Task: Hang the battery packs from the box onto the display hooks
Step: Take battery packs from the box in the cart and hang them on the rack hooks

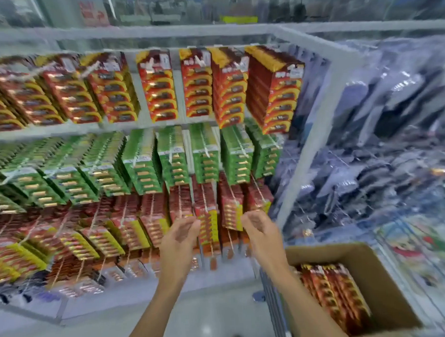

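Seating a pack point(207, 220) on its hook point(204, 195) in the lower red row, we pinch its left edge with the left hand point(179, 236), presumably to keep it square. Our right hand point(259, 228) hovers just beside the next stack point(233, 213), fingers point(246, 219) curled; blur hides whether it grips anything. The box point(376, 263) sits low at our right, more packs point(331, 290) upright inside, near for the next reach.
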### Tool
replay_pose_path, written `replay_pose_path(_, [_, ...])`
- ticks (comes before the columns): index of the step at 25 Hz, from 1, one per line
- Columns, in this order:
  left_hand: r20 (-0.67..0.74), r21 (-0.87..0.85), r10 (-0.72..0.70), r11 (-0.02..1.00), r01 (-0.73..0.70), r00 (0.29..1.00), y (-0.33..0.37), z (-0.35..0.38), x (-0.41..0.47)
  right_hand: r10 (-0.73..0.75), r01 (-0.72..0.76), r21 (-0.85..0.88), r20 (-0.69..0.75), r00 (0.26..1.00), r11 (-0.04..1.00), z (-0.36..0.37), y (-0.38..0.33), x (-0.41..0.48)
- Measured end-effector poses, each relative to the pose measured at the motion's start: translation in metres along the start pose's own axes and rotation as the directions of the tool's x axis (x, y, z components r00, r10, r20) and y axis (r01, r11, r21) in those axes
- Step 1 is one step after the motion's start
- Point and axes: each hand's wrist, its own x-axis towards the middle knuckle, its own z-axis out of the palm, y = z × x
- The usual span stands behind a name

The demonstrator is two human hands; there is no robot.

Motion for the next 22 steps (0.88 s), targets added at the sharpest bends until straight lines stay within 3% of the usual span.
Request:
replay_pose_path(13, [0.349, 0.119, -0.145, 0.987, 0.109, 0.926, -0.052, 0.161, -0.099, 0.264, -0.295, -0.08, -0.271, 0.926, 0.952, -0.167, 0.12, -0.09])
replay_pose_path(22, [0.272, 0.234, -0.317, 0.938, 0.257, 0.909, -0.108, 0.322, -0.133, 0.428, -0.445, -0.07, -0.177, 0.886, 0.893, -0.296, 0.223, -0.052])
